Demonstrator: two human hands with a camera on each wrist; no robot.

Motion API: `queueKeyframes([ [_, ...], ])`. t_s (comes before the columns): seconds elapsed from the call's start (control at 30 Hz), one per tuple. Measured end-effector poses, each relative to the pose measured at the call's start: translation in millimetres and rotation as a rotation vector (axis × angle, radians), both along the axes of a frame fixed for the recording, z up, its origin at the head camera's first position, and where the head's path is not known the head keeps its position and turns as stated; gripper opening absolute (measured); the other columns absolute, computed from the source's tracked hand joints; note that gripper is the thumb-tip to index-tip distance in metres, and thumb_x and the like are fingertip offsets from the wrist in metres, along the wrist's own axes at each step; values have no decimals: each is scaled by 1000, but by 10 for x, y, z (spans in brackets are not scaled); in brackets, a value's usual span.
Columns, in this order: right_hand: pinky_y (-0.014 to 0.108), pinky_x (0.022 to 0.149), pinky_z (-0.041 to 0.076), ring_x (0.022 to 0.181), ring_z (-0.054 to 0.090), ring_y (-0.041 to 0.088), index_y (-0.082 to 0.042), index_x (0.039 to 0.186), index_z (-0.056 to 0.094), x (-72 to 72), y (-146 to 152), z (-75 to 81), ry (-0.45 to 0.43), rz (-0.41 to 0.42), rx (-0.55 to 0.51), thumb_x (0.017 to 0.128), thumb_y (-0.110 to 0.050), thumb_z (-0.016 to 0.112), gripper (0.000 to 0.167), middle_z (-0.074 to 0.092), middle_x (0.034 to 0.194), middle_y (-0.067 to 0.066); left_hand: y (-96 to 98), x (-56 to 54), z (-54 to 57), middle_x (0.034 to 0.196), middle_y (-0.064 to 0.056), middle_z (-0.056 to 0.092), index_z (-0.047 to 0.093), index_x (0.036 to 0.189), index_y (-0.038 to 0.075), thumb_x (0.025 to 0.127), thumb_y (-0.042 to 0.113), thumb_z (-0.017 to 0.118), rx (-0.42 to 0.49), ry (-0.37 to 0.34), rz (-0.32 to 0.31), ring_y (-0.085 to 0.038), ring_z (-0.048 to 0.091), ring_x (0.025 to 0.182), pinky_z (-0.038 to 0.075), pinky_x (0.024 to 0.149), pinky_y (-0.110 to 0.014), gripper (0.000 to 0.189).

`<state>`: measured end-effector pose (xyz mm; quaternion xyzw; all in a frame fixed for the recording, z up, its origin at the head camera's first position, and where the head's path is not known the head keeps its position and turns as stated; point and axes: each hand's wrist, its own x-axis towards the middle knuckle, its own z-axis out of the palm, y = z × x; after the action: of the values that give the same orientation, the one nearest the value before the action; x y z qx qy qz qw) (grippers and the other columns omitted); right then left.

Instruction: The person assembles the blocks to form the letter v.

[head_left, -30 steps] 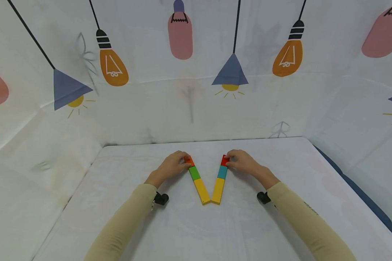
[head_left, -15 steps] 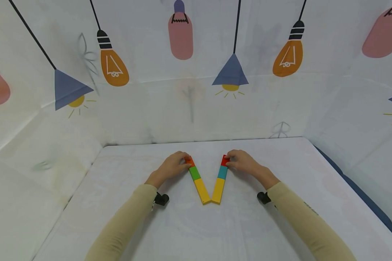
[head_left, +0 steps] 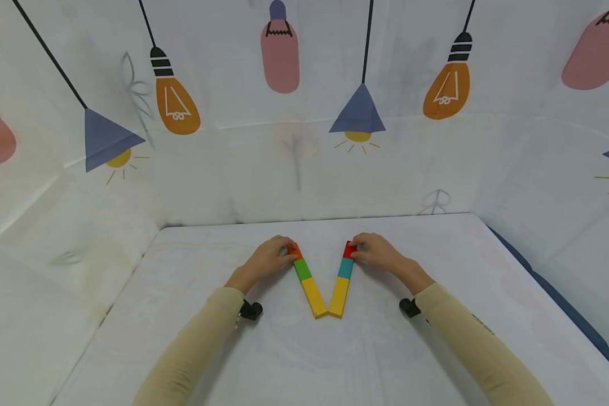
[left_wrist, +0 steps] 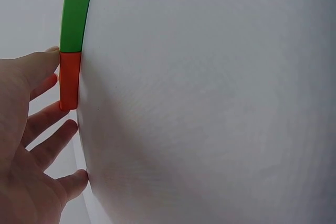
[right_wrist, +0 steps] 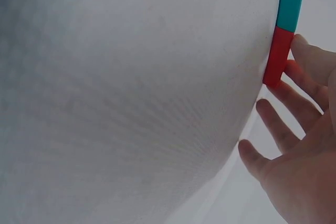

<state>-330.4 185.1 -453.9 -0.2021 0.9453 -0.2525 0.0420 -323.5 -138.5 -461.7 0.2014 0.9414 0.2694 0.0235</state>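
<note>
Colored blocks form a V on the white table. Its left arm runs from an orange block (head_left: 296, 251) through a green block (head_left: 302, 269) to a yellow block (head_left: 314, 298). The right arm has a red block (head_left: 348, 250), a teal block (head_left: 345, 268) and another yellow block (head_left: 339, 297). Both yellow blocks meet at the V's near point. My left hand (head_left: 268, 258) holds the orange block between thumb and fingers, its other fingers spread past the end. With a mirrored grip, my right hand (head_left: 379, 252) holds the red block (right_wrist: 279, 56).
The white table (head_left: 335, 361) reaches back to an upright white sheet (head_left: 243, 169) printed with lamps and bulbs. A black device (head_left: 251, 309) sits at the left wrist, and another black device (head_left: 409, 307) at the right wrist.
</note>
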Motion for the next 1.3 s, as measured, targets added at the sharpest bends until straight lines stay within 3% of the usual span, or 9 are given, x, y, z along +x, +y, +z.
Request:
queueKeyframes([
  [0.63,51,105,46,111,55,30,-6,124,65,24,-12,36,-14,1,-23,94,-20,67,33,65,126,14,-16,6,-15,125,0,62,64,122,19,95,40,65,8,13,-5,-19,57,117,46,107,-40,34],
  [1.3,55,111,40,123,50,32,-11,135,59,30,78,23,-114,-19,-129,95,-34,66,47,58,138,13,-53,46,-16,133,1,60,62,125,21,96,38,64,23,-2,44,-20,54,127,43,111,-43,33],
])
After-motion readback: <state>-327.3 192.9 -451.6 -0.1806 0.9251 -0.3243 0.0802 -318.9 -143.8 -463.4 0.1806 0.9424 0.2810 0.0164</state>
